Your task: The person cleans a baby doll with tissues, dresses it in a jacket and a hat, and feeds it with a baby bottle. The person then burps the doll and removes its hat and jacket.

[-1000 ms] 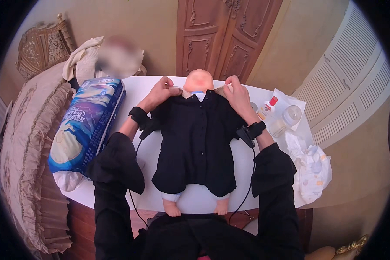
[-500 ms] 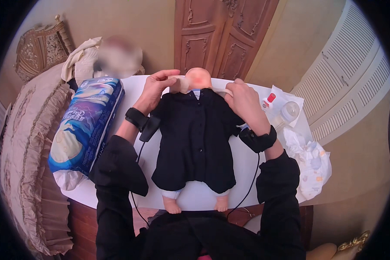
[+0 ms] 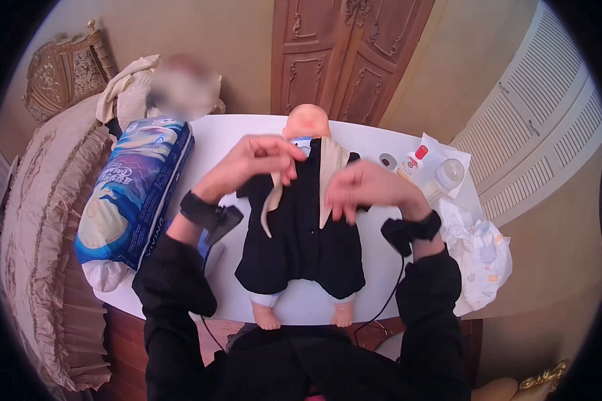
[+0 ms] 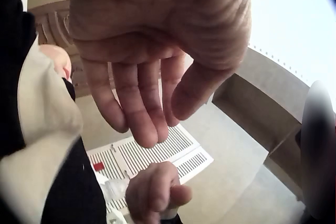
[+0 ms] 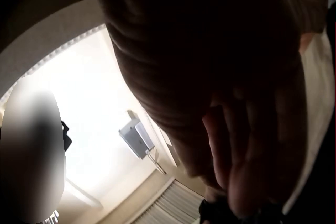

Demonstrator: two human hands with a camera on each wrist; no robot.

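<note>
A baby doll (image 3: 308, 120) lies face up on the white table, in a black short-sleeved buttoned garment (image 3: 294, 257) with its bare feet toward me. From its neck two pointed cream fabric ends (image 3: 333, 157) hang down over the chest. My left hand (image 3: 261, 164) hovers above the chest with relaxed fingers; the left wrist view shows nothing between them. My right hand (image 3: 374, 186) has loosely bent fingers and overlaps the other cream end in the head view. Its palm is dark in the right wrist view, with nothing seen in it.
On the left stands a blue diaper pack (image 3: 134, 200). To the right are a red-capped bottle (image 3: 418, 155), a baby bottle (image 3: 448, 175) and a crumpled white diaper (image 3: 478, 260). A bed (image 3: 53, 220) flanks the table (image 3: 241, 123). Cables run from both wrists.
Both hands moved from beside the doll's neck down toward its chest and let go of the cream fabric. Its two ends, earlier held out sideways, now lie down the front.
</note>
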